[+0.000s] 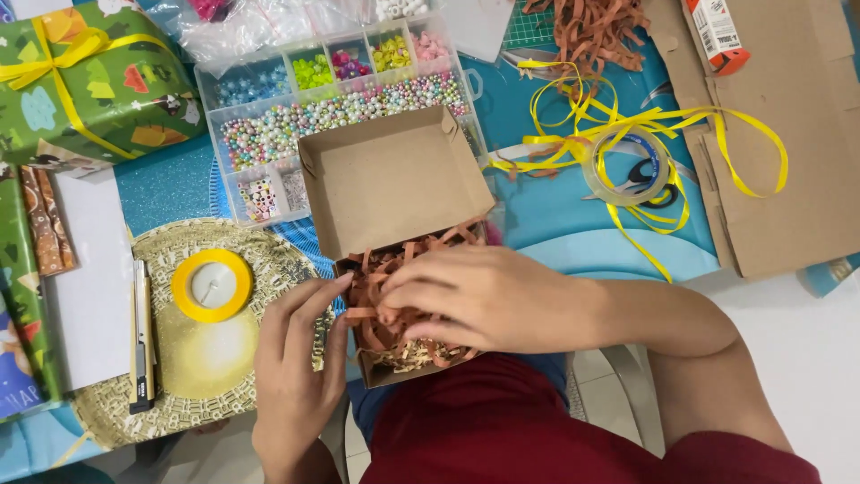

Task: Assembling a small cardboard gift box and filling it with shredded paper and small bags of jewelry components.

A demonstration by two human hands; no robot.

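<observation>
A small brown cardboard box [394,175] with its lid flipped up stands at the table's near edge, filled with brown shredded paper strips [381,333]. My right hand [475,296] lies flat across the box and presses on the strips. My left hand [291,367] is at the box's left side, fingers spread, its fingertips touching the strips and the box wall. Neither hand grips anything that I can see.
A yellow ribbon spool [212,285] and a utility knife [141,341] lie on a round woven mat [116,408]. Behind are a clear bead organiser [269,125], a wrapped green gift [90,81], a tape roll [627,166] over scissors, loose yellow ribbon [717,125] and flat cardboard [788,152].
</observation>
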